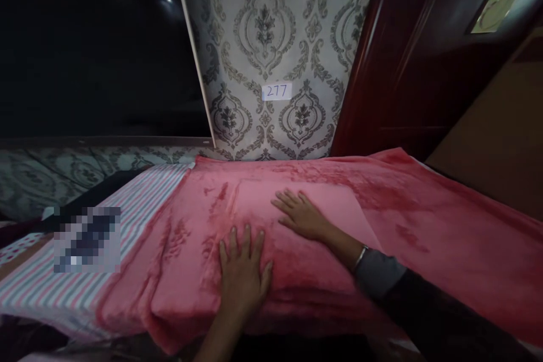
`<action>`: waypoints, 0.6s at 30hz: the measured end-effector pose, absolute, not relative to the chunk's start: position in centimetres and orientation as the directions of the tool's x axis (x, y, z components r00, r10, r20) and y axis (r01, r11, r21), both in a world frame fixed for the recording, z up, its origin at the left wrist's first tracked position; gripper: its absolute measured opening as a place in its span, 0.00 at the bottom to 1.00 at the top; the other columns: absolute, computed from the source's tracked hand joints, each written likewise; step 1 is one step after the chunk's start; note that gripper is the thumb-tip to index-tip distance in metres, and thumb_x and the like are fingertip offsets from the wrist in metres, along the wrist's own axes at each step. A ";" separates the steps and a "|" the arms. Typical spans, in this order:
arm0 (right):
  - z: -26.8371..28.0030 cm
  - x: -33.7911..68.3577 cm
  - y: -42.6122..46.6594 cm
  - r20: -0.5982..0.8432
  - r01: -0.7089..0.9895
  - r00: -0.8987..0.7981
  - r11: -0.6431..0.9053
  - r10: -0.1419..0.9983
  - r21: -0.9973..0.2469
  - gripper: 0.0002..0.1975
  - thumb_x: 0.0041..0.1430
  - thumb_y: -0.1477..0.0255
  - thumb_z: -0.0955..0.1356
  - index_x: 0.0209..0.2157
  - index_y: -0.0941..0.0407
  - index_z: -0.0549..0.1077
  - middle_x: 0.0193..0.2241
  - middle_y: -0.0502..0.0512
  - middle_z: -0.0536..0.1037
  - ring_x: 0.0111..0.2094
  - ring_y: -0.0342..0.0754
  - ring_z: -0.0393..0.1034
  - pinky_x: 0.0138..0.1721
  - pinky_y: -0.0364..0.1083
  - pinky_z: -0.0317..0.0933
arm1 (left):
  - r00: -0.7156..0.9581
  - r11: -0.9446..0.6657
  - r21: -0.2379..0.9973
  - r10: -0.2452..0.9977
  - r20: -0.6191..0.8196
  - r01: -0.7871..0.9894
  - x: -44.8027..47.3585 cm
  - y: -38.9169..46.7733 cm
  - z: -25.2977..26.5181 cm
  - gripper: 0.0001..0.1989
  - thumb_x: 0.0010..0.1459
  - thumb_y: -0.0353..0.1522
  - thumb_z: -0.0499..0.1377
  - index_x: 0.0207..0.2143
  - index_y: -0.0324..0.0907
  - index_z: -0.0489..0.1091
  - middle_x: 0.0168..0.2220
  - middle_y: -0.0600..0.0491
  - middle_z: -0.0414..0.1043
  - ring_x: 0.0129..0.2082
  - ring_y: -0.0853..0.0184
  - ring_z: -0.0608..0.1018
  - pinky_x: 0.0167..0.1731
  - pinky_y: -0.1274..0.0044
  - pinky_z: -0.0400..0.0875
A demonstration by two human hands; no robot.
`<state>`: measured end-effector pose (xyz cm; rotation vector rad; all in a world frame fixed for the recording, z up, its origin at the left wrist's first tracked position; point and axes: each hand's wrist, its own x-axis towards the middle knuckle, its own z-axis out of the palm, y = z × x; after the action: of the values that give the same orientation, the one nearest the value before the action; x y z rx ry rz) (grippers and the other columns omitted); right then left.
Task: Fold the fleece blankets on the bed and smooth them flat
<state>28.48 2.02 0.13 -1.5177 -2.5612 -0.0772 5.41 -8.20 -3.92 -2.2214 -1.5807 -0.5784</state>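
A pink plush blanket (449, 254) is spread over a table-high surface, with ripples and a thick fold along its left side. In its middle lies a smoother, paler pink rectangular patch (345, 209); whether it is a separate folded cloth or part of the blanket I cannot tell. My left hand (241, 274) rests palm down at the near left of this patch, fingers spread and pointing away from me. Farther back, my right hand (301, 215) lies flat on the pale patch, fingers stretched toward the left. Neither hand grips anything.
To the left, a striped cloth (148, 192) carries a blurred-out dark item (91, 237). A large dark screen (97, 56) hangs above it. Behind are patterned wallpaper with a paper label (277, 91) reading 277 and a dark red wooden panel (407, 68).
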 end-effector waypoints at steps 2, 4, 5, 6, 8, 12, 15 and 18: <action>0.2 30.5 3.0 0.142 0.940 -0.334 0.340 0.932 -0.015 0.28 0.72 0.57 0.55 0.70 0.48 0.54 0.71 0.56 0.49 0.71 0.57 0.42 0.68 0.65 0.39 | 0.292 -0.321 -0.035 0.805 0.517 0.946 5.5 -8.2 -4.0 0.30 0.62 0.37 0.55 0.66 0.48 0.61 0.70 0.43 0.55 0.68 0.40 0.57 0.62 0.44 0.50; 0.4 32.7 3.5 0.107 0.984 -0.177 0.179 0.978 -0.002 0.29 0.73 0.59 0.54 0.71 0.50 0.53 0.71 0.58 0.50 0.70 0.58 0.45 0.67 0.64 0.43 | 0.283 -0.327 -0.005 0.811 0.513 0.945 5.5 -8.2 -3.9 0.30 0.62 0.39 0.55 0.66 0.49 0.61 0.70 0.44 0.55 0.68 0.40 0.56 0.62 0.44 0.50; 0.6 33.7 3.7 0.092 0.994 -0.113 0.113 0.989 0.007 0.29 0.73 0.60 0.54 0.71 0.51 0.53 0.70 0.58 0.51 0.70 0.58 0.46 0.67 0.63 0.44 | 0.277 -0.330 0.013 0.814 0.510 0.944 5.5 -8.2 -3.9 0.30 0.62 0.40 0.55 0.66 0.50 0.60 0.70 0.45 0.55 0.68 0.41 0.56 0.63 0.44 0.49; 0.8 34.6 3.7 0.077 0.998 -0.060 0.058 0.995 0.018 0.29 0.73 0.60 0.54 0.71 0.52 0.53 0.70 0.59 0.52 0.70 0.58 0.46 0.67 0.63 0.45 | 0.271 -0.331 0.030 0.817 0.508 0.943 5.5 -8.2 -4.0 0.30 0.62 0.41 0.56 0.66 0.51 0.60 0.70 0.46 0.55 0.68 0.41 0.56 0.63 0.44 0.49; 1.3 35.9 3.5 0.038 0.999 0.030 -0.031 0.999 0.035 0.29 0.72 0.60 0.54 0.70 0.53 0.53 0.70 0.60 0.52 0.70 0.59 0.46 0.66 0.64 0.45 | 0.262 -0.334 0.054 0.819 0.511 0.941 5.5 -8.2 -4.1 0.30 0.62 0.42 0.56 0.66 0.51 0.60 0.70 0.46 0.55 0.69 0.41 0.55 0.63 0.45 0.48; 3.0 35.8 3.1 -0.020 0.994 0.109 -0.108 0.994 0.020 0.30 0.71 0.60 0.55 0.70 0.54 0.55 0.70 0.63 0.50 0.70 0.63 0.44 0.64 0.70 0.45 | 0.254 -0.351 0.084 0.804 0.538 0.932 5.4 -8.6 -4.1 0.30 0.62 0.42 0.57 0.66 0.51 0.62 0.69 0.46 0.56 0.69 0.42 0.55 0.63 0.45 0.49; 4.5 32.2 3.1 -0.005 0.993 -0.114 0.114 0.993 -0.031 0.30 0.70 0.58 0.56 0.70 0.52 0.54 0.71 0.62 0.48 0.71 0.63 0.42 0.65 0.69 0.43 | 0.273 -0.393 0.118 0.796 0.540 0.912 4.5 -8.8 -2.9 0.25 0.63 0.40 0.56 0.62 0.49 0.67 0.65 0.46 0.64 0.66 0.46 0.62 0.63 0.46 0.52; 5.3 26.7 3.4 0.004 0.914 -0.395 0.393 0.919 -0.100 0.32 0.70 0.56 0.56 0.71 0.49 0.51 0.72 0.59 0.44 0.71 0.60 0.39 0.66 0.67 0.41 | 0.270 -0.407 0.138 0.788 0.553 0.903 3.5 -8.8 -1.7 0.22 0.65 0.37 0.54 0.60 0.46 0.69 0.62 0.45 0.69 0.64 0.51 0.67 0.65 0.47 0.50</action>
<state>26.73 3.44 5.28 -1.6945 -2.5731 0.1250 3.51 -8.77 -1.70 -2.3334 -1.5796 -0.8276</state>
